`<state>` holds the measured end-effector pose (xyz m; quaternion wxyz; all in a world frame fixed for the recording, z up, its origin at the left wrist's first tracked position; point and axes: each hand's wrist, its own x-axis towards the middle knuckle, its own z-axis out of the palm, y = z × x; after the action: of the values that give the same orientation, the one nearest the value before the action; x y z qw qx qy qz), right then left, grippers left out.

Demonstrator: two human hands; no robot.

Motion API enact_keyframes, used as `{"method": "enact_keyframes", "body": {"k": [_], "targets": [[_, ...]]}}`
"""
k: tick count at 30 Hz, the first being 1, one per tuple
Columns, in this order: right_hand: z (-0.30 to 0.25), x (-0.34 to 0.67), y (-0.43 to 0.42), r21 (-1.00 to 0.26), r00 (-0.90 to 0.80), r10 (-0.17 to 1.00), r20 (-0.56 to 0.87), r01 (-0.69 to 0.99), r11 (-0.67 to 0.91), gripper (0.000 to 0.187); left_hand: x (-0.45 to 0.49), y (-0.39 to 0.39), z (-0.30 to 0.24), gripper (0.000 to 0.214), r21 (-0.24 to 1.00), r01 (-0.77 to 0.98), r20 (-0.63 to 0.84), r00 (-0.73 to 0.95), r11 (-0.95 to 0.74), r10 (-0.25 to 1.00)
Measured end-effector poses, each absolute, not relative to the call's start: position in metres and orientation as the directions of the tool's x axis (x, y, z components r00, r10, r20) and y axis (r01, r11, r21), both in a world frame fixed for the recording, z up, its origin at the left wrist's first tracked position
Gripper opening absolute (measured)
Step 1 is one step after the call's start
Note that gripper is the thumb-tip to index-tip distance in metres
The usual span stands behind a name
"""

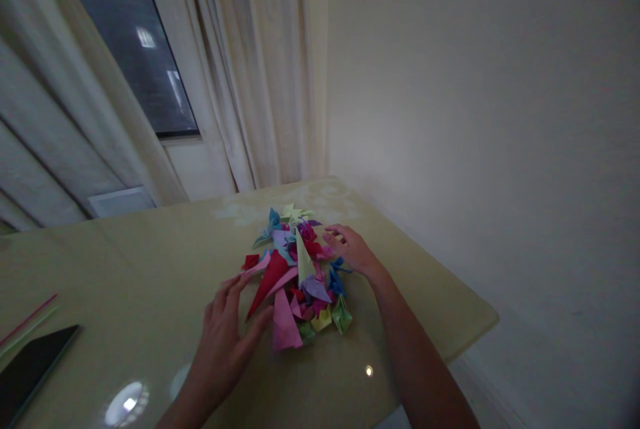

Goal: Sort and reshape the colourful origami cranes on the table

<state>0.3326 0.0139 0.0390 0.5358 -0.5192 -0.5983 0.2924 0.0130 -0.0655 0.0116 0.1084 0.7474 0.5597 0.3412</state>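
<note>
On the table (150,275) before us, the heap of folded paper pieces (314,287) lies between our hands. Our left hand (225,329) is at its eight o'clock, fingers and thumb spread wide, near the red paper cone (269,279). At two o'clock our right hand (353,249) has its fingers loosely bent and parted. We cannot tell whether either touches paper. The pink stick (29,318) lies well apart, toward nine o'clock.

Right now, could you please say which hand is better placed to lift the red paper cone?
Probably the left hand: it is open beside the red paper cone, while the right hand is across the multicoloured folded-paper pile.
</note>
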Motion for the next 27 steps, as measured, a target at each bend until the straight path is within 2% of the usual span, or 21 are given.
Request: {"method": "enact_keyframes", "body": {"k": [2,4,8,10,13,15,18,20,23,25,27], "targets": [[0.032,0.336,0.012,-0.897,0.134,0.945,0.299,0.378,0.230,0.045,0.026,-0.078,0.008,0.083,0.519,0.770,0.317,0.230,-0.371,0.920],[0.025,0.332,0.011,-0.895,0.091,0.954,0.286,0.381,0.232,0.054,0.042,-0.078,0.006,0.100,0.503,0.780,0.241,0.288,-0.373,0.927],[0.013,0.305,0.012,-0.944,-0.082,0.970,0.227,0.225,0.240,0.060,0.077,-0.051,-0.001,0.115,0.517,0.742,0.227,0.363,-0.428,0.904],[0.008,0.291,0.015,-0.973,-0.158,0.973,0.168,0.132,0.190,0.062,0.093,-0.033,-0.004,0.107,0.527,0.677,0.303,0.414,-0.513,0.858],[0.004,0.278,0.018,-0.987,-0.184,0.973,0.138,0.061,0.151,0.068,0.107,-0.008,0.001,0.080,0.547,0.587,0.441,0.403,-0.596,0.802],[0.008,0.276,0.020,-0.984,-0.129,0.977,0.172,0.021,0.176,0.067,0.107,0.003,0.014,0.067,0.584,0.560,0.482,0.342,-0.587,0.807],[0.022,0.279,0.019,-0.951,-0.025,0.954,0.300,-0.089,0.297,0.052,0.094,0.011,0.044,0.050,0.668,0.498,0.492,0.263,-0.554,0.830],[0.032,0.284,0.018,-0.917,0.015,0.928,0.371,-0.150,0.369,0.047,0.078,0.012,0.062,0.051,0.720,0.452,0.496,0.195,-0.526,0.846],[0.039,0.292,0.019,-0.913,0.090,0.928,0.361,-0.167,0.372,0.046,0.048,0.014,0.075,0.068,0.754,0.464,0.458,0.137,-0.466,0.878],[0.036,0.299,0.022,-0.937,0.154,0.939,0.306,-0.127,0.326,0.045,0.026,0.019,0.072,0.071,0.727,0.546,0.412,0.140,-0.417,0.901],[0.029,0.306,0.026,-0.957,0.234,0.933,0.274,-0.026,0.288,0.045,0.006,0.025,0.060,0.061,0.652,0.648,0.388,0.161,-0.394,0.907]]}}
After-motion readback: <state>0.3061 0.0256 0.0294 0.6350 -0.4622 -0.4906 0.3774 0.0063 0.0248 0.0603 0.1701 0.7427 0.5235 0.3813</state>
